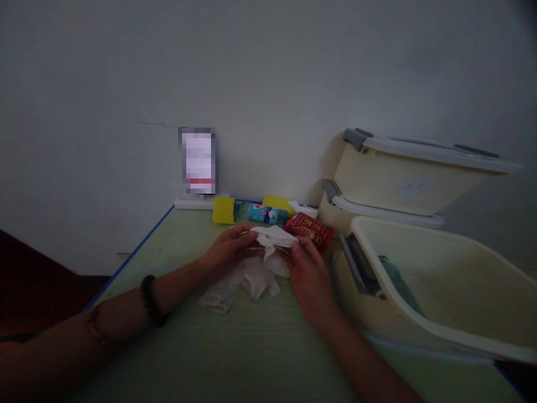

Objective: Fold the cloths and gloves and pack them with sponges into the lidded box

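Observation:
Both of my hands hold a white disposable glove (pixel 273 237) just above the pale green table (pixel 235 347). My left hand (pixel 229 249) pinches its left side and my right hand (pixel 308 268) grips its right side. More white gloves (pixel 235 285) lie crumpled on the table under my hands. A red packet (pixel 311 229) lies just behind my right hand.
Along the wall stand two yellow sponges (pixel 224 210), a small blue bottle (pixel 262 213) on its side and a blurred upright card (pixel 198 161). An open cream plastic bin (pixel 440 280) sits at my right, with two lidded bins (pixel 403 179) stacked behind it.

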`<state>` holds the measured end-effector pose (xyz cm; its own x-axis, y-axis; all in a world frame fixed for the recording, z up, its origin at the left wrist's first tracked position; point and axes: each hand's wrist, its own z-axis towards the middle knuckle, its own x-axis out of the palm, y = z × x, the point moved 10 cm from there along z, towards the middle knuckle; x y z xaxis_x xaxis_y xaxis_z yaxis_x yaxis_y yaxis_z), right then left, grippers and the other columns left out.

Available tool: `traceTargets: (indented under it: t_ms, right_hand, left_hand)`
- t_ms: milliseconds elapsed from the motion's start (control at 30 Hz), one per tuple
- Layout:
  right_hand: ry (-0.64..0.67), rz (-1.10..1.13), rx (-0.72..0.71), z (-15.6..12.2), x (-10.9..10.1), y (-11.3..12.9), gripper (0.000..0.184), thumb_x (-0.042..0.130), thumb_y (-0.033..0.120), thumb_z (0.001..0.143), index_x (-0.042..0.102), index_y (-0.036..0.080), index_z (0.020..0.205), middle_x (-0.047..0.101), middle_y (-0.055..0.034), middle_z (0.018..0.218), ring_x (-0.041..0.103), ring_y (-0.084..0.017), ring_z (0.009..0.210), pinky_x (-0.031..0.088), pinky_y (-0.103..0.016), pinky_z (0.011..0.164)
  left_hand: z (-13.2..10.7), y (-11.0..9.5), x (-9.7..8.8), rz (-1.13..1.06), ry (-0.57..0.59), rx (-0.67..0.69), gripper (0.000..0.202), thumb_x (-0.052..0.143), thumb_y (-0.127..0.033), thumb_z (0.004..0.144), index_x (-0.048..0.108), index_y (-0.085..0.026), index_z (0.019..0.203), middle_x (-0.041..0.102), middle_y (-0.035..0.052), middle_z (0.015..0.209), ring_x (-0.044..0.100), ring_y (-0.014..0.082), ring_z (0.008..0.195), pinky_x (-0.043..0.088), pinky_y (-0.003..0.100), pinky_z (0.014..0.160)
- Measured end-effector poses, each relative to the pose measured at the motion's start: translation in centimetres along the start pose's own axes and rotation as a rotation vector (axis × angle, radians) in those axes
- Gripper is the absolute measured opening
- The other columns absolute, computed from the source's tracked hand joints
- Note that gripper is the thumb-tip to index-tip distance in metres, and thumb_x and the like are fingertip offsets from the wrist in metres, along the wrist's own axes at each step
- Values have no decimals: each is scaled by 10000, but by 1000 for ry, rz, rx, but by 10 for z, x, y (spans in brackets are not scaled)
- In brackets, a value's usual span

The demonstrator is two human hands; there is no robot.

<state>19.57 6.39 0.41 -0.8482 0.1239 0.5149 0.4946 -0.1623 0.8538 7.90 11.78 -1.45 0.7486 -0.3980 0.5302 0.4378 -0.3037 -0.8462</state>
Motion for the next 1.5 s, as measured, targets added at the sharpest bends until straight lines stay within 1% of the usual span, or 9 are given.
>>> traceTargets:
  t_ms: [133,267,400,500,700,867,1100,1367,1500]
  right_hand:
    - [-7,110,78,1,3,-9,108,632,262,684,546,205,718,628,0,804,573,-149,820,451,-286,718]
    - [8,103,132,-2,7,-16,119,633,279,686,548,196,699,635,-7,804,580,-146,796,456,-277,689]
    - [-16,142,198,-6,6,-22,137,650,269,667,544,195,712,624,0,776,573,-129,720,446,-239,584]
    - [36,182,241,-7,11,-24,144,652,272,669,542,194,720,587,25,685,518,-94,567,394,-206,478]
    - [123,175,268,-6,17,-25,134,644,262,647,538,181,669,524,44,553,436,-76,467,366,-205,449]
    - [125,85,255,-5,14,-26,162,655,202,593,529,185,694,520,54,601,430,-70,486,369,-201,459]
    - [56,-196,242,-4,3,-28,221,650,190,604,506,199,772,590,46,671,501,-87,539,360,-199,492]
    - [113,-587,72,-4,8,-15,223,561,350,730,450,190,623,402,61,553,357,-85,503,269,-206,452]
    - [100,-604,65,-4,5,-17,243,541,343,743,410,194,603,375,61,545,325,-84,494,251,-203,437]
  left_hand:
    - [-4,6,6,-196,55,-112,113,564,-175,745,615,-126,834,663,58,878,608,154,848,454,267,807]
    - [-11,6,16,-225,129,-173,175,550,-242,721,626,-126,828,654,76,862,598,205,856,435,331,821]
    - [-13,2,22,-165,151,-126,150,640,-191,631,583,-157,765,640,49,804,598,183,745,452,293,673]
    - [-10,5,21,-63,138,-107,273,672,-90,560,517,-172,770,625,19,746,586,150,649,424,243,564]
    - [-6,0,10,181,35,6,217,627,-115,630,438,-177,717,570,-40,603,528,87,500,388,183,457]
    - [-12,-14,9,398,-51,134,279,640,-259,684,372,-184,657,504,-71,552,488,68,438,404,175,404]
    - [-18,-19,16,495,-15,203,149,634,-253,701,537,-160,767,576,-23,674,534,88,546,440,207,511]
    - [-9,-7,8,122,-7,109,96,621,-194,649,552,-150,698,567,-16,611,519,105,558,391,224,545]
    - [-10,-3,15,135,89,68,118,610,-206,610,508,-148,609,500,-18,554,462,107,521,341,227,498]
